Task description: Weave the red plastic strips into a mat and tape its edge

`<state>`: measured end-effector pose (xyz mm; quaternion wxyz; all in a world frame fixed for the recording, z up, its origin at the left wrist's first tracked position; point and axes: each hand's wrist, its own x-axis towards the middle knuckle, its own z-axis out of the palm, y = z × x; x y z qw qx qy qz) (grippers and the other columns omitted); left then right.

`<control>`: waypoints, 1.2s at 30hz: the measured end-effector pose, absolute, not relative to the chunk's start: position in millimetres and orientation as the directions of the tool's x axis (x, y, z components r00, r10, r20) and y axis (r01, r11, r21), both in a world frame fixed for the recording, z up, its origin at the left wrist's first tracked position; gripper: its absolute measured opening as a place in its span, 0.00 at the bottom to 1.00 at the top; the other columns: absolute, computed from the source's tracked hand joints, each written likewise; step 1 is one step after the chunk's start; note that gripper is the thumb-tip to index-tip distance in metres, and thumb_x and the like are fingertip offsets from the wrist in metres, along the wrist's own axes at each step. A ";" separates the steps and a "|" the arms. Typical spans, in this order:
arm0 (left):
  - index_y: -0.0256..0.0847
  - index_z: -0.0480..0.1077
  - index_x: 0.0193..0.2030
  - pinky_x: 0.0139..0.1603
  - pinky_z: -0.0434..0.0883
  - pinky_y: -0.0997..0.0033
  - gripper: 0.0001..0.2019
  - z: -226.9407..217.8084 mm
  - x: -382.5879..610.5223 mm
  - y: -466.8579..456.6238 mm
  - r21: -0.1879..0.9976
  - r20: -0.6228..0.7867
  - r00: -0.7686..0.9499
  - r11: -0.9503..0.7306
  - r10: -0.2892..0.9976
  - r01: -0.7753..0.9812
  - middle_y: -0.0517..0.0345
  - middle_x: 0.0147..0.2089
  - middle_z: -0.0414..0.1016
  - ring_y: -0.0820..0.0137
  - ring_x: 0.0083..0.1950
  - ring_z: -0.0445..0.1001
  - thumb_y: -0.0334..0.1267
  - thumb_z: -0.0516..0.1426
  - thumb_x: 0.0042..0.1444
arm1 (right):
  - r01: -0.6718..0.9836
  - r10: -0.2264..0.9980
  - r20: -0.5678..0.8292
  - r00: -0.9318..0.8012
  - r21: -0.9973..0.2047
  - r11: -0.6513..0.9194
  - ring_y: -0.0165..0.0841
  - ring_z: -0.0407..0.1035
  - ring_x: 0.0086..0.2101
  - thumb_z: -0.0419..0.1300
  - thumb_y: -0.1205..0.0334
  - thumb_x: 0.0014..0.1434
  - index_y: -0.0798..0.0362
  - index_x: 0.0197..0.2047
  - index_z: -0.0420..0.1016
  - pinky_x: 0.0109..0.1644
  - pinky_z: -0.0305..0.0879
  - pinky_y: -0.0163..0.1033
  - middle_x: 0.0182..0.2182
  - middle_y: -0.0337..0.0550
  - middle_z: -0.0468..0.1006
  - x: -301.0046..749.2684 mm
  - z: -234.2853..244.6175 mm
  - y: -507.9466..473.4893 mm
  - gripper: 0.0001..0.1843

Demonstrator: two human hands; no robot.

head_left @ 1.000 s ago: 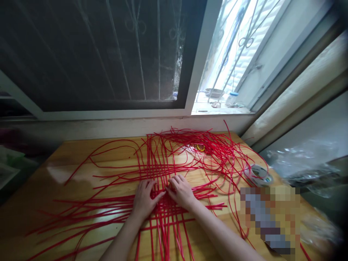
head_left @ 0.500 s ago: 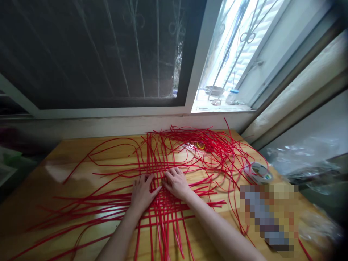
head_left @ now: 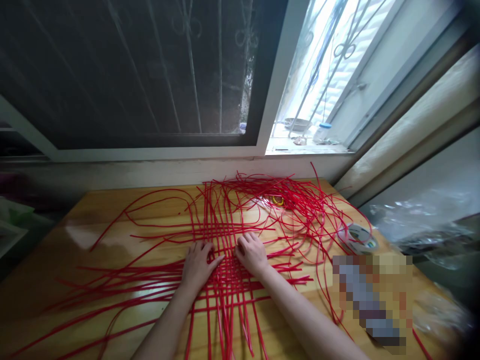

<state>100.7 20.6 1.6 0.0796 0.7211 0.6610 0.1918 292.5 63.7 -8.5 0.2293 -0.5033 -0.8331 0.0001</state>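
Many long red plastic strips (head_left: 221, 225) lie crossed over one another on a wooden table (head_left: 93, 220), woven into a flat lattice at the centre. My left hand (head_left: 197, 267) rests flat on the woven patch with fingers spread. My right hand (head_left: 252, 252) lies beside it on the strips, fingers curled down and pressing on them; I cannot make out whether it pinches a strip. The two hands are a short gap apart.
A roll of tape (head_left: 357, 237) sits at the table's right, near a blurred-out object (head_left: 371, 300). A small yellow ring (head_left: 277, 200) lies among loose strips at the back. Crumpled clear plastic (head_left: 420, 230) hangs off the right. A window sill (head_left: 150, 172) borders the far edge.
My right hand has shifted slightly right and away from the left hand, opening a small gap between them. The left hand has stayed on the lattice.
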 end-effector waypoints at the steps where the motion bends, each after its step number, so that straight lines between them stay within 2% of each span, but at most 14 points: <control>1: 0.43 0.68 0.39 0.46 0.62 0.62 0.17 1.1 100.7 20.7 0.362 0.173 0.053 -0.114 0.983 0.925 0.55 0.40 0.66 0.63 0.42 0.65 0.54 0.51 0.53 | 0.832 0.831 0.385 -0.402 -0.225 0.507 0.35 0.59 0.34 0.54 0.66 0.54 0.52 0.28 0.65 0.40 0.57 0.39 0.28 0.43 0.67 292.6 -9.4 63.8 0.03; 6: 0.42 0.68 0.39 0.47 0.63 0.60 0.17 -0.6 100.6 19.7 0.348 0.186 0.060 -0.123 0.981 0.929 0.54 0.39 0.66 0.62 0.43 0.65 0.53 0.51 0.54 | 0.816 0.818 0.384 -0.429 -0.224 0.533 0.34 0.60 0.32 0.54 0.66 0.53 0.52 0.26 0.64 0.38 0.56 0.37 0.26 0.41 0.68 291.2 -11.2 63.0 0.05; 10: 0.43 0.66 0.47 0.52 0.61 0.59 0.17 1.4 100.0 17.1 0.404 0.230 0.147 -0.232 0.962 0.885 0.53 0.47 0.65 0.62 0.50 0.63 0.49 0.52 0.55 | 0.817 0.831 0.369 -0.417 -0.249 0.521 0.33 0.60 0.31 0.54 0.68 0.51 0.52 0.25 0.64 0.35 0.56 0.36 0.26 0.41 0.68 290.6 -9.5 61.3 0.04; 12: 0.46 0.65 0.50 0.54 0.60 0.59 0.20 4.2 100.0 15.8 0.441 0.208 0.233 -0.304 0.950 0.844 0.54 0.50 0.65 0.61 0.53 0.61 0.50 0.55 0.51 | 0.822 0.840 0.366 -0.400 -0.263 0.506 0.33 0.61 0.32 0.54 0.68 0.51 0.52 0.27 0.64 0.35 0.56 0.35 0.27 0.41 0.68 289.8 -7.8 60.2 0.03; 15: 0.48 0.66 0.49 0.55 0.60 0.58 0.25 8.6 100.4 15.1 0.475 0.152 0.287 -0.324 0.946 0.818 0.55 0.49 0.66 0.60 0.52 0.62 0.52 0.60 0.44 | 0.816 0.845 0.349 -0.406 -0.279 0.507 0.33 0.61 0.33 0.54 0.67 0.53 0.52 0.29 0.64 0.36 0.57 0.35 0.29 0.42 0.69 289.6 -4.0 58.8 0.03; 20: 0.48 0.68 0.47 0.53 0.61 0.59 0.20 10.8 101.7 16.1 0.492 0.141 0.268 -0.302 0.953 0.817 0.56 0.47 0.67 0.62 0.50 0.63 0.49 0.59 0.46 | 0.776 0.848 0.281 -0.449 -0.347 0.526 0.33 0.62 0.34 0.49 0.74 0.55 0.52 0.33 0.66 0.38 0.59 0.35 0.31 0.43 0.69 302.3 8.0 56.0 0.09; 24: 0.47 0.68 0.45 0.51 0.62 0.60 0.18 8.9 105.8 12.8 0.491 0.132 0.252 -0.284 0.959 0.823 0.56 0.46 0.67 0.63 0.49 0.64 0.48 0.59 0.48 | 0.724 0.831 0.242 -0.501 -0.408 0.556 0.35 0.61 0.39 0.48 0.79 0.48 0.53 0.41 0.65 0.42 0.60 0.37 0.37 0.44 0.68 314.1 12.2 47.6 0.19; 30: 0.43 0.67 0.43 0.50 0.62 0.60 0.17 3.6 115.3 1.5 0.441 0.184 0.162 -0.229 0.969 0.868 0.54 0.44 0.66 0.62 0.47 0.63 0.51 0.55 0.51 | 0.766 0.863 0.261 -0.432 -0.399 0.504 0.38 0.58 0.38 0.53 0.74 0.45 0.53 0.38 0.66 0.45 0.59 0.42 0.34 0.45 0.68 302.8 -5.7 30.2 0.15; 36: 0.42 0.67 0.43 0.49 0.63 0.60 0.18 -0.7 115.4 4.4 0.398 0.194 0.171 -0.237 0.966 0.886 0.54 0.42 0.66 0.62 0.45 0.64 0.52 0.55 0.51 | 0.770 0.847 0.297 -0.442 -0.358 0.528 0.37 0.59 0.36 0.52 0.74 0.46 0.53 0.35 0.67 0.44 0.60 0.42 0.32 0.44 0.68 298.0 -9.4 33.9 0.12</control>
